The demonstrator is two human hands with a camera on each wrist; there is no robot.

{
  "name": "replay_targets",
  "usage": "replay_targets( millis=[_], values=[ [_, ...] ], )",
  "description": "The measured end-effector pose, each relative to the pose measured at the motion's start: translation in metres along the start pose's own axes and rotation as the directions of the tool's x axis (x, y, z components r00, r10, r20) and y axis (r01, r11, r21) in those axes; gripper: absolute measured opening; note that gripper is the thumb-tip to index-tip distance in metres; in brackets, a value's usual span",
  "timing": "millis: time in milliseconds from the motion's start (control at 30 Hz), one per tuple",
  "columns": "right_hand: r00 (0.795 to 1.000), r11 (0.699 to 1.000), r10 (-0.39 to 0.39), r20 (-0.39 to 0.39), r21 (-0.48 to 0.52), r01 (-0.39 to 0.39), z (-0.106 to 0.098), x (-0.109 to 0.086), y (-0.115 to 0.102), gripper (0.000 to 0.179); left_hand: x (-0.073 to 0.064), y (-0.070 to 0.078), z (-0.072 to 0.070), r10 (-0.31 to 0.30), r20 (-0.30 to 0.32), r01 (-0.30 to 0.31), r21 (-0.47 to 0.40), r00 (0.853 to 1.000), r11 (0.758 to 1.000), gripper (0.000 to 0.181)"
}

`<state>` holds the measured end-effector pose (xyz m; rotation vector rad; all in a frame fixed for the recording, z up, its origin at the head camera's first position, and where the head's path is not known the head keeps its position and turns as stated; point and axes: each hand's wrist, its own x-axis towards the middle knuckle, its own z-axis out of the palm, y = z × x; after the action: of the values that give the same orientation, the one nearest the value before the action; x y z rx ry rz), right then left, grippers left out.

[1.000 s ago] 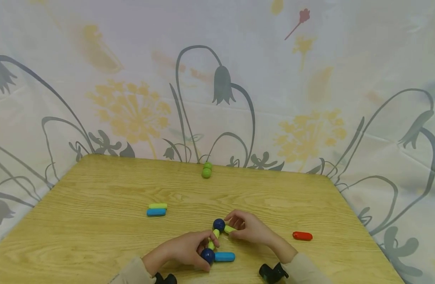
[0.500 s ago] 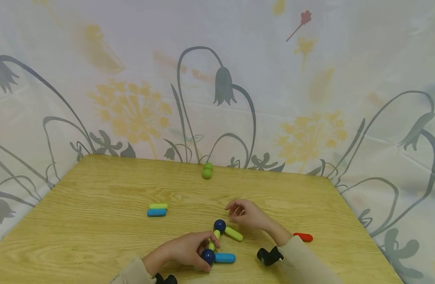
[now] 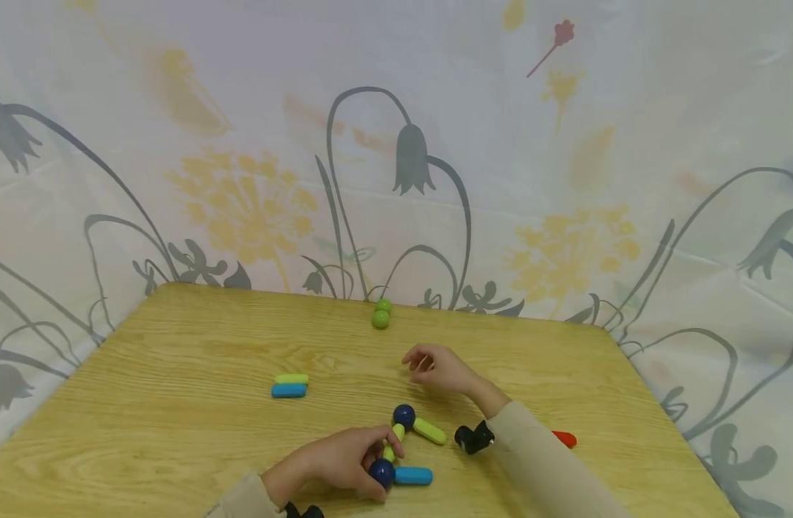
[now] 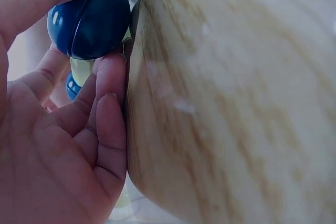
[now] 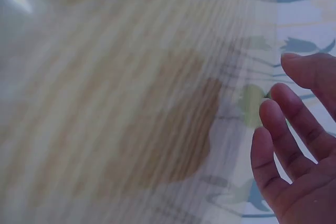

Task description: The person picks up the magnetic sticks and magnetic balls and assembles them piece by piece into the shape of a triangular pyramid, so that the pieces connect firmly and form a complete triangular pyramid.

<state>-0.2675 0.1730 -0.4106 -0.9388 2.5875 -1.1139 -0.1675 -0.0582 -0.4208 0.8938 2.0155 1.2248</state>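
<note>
My left hand (image 3: pixel 345 455) grips a dark blue ball (image 3: pixel 382 474) low on the table, thumb and fingers around it; the left wrist view shows this ball (image 4: pixel 90 20) up close. A blue stick (image 3: pixel 414 475) extends right from it. A yellow-green stick (image 3: pixel 399 433), partly behind my fingers, links it to a second dark blue ball (image 3: pixel 404 416), from which another yellow-green stick (image 3: pixel 429 432) slants right. Above and beyond this joined shape, my right hand (image 3: pixel 443 369) is held with loosely bent fingers and nothing in them.
Two green balls (image 3: pixel 381 319) sit together at the table's far edge. Left of centre, a yellow-green stick (image 3: pixel 292 378) lies beside a blue stick (image 3: pixel 288 391). A red stick (image 3: pixel 565 438) is partly hidden by my right sleeve. A flower-printed cloth (image 3: pixel 396 180) hangs behind the table.
My right hand has let go of the right-hand yellow-green stick, which stays on the far blue ball, and has moved away across the table. My left hand keeps its grip.
</note>
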Motion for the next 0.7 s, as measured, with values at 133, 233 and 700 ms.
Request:
replay_targets(
  millis=[133,233,700],
  values=[
    [1.000,1.000,0.014,-0.021,-0.015,-0.015,-0.002,0.015,0.004,0.022,0.001,-0.002,0.000,0.009,0.003,-0.009,-0.001,1.000,1.000,0.037],
    [0.998,1.000,0.031,-0.047,-0.002,-0.031,-0.003,0.029,0.006,0.023,0.001,-0.002,0.000,0.012,0.006,-0.012,-0.007,1.000,1.000,0.037],
    [0.988,0.987,0.130,-0.079,0.104,-0.122,-0.002,0.077,0.025,0.056,0.000,0.001,-0.002,-0.001,0.011,0.001,-0.009,1.000,1.000,0.037]
  ],
)
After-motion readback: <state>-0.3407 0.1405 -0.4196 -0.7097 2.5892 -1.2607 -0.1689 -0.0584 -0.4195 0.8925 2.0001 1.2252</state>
